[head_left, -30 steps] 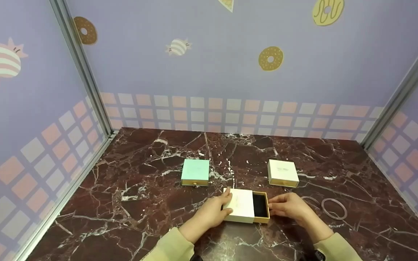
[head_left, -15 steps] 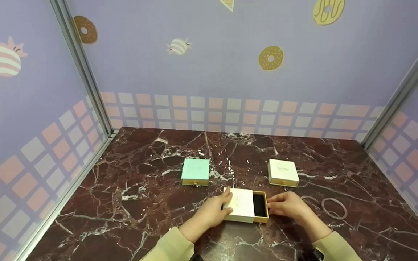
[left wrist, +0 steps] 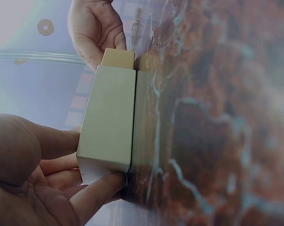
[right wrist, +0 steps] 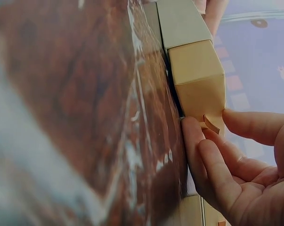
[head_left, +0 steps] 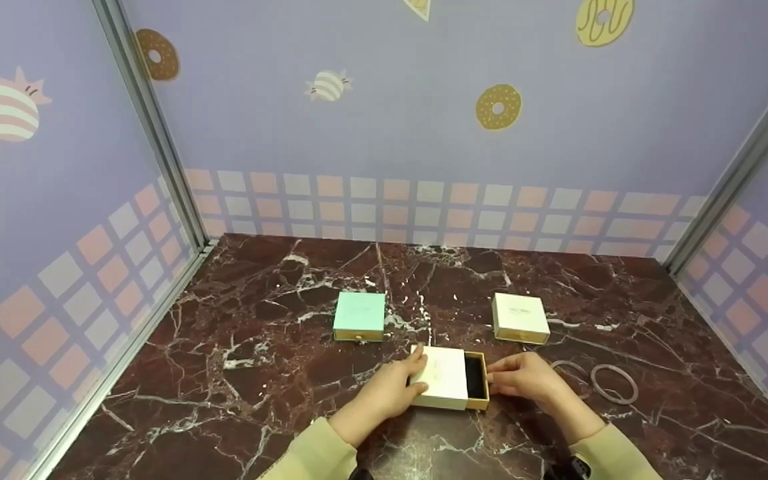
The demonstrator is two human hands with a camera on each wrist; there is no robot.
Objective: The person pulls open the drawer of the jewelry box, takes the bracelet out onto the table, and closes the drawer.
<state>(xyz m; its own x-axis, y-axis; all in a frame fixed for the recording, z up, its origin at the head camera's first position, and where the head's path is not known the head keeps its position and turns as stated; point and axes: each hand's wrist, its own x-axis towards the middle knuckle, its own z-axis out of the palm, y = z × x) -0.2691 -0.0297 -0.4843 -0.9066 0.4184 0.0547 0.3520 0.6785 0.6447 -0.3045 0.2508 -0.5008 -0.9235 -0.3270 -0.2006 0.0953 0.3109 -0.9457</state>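
Where marble tabletop point(head_left: 237, 373) ends, lilac doughnut-print walls point(head_left: 371, 127)

The head view is evenly and softly lit from above; only faint, short shadows are cast beside the white box point(head_left: 447, 385) on the table point(head_left: 257, 373). Weak sheen is seen on the marble around that box, without hard glare. The picture is slightly soft, and the wall posts are bent outward toward the edges by lens distortion. Both wrist views are much dimmer and hazy. In the left wrist view, the box point(left wrist: 111, 120) is rendered fairly sharp, while the marble to its right is blurred and a pale wash is spread above and left of it. In the right wrist view, the gold drawer point(right wrist: 198, 84) is kept in focus; the marble left of it is smeared, with streaky reflections.
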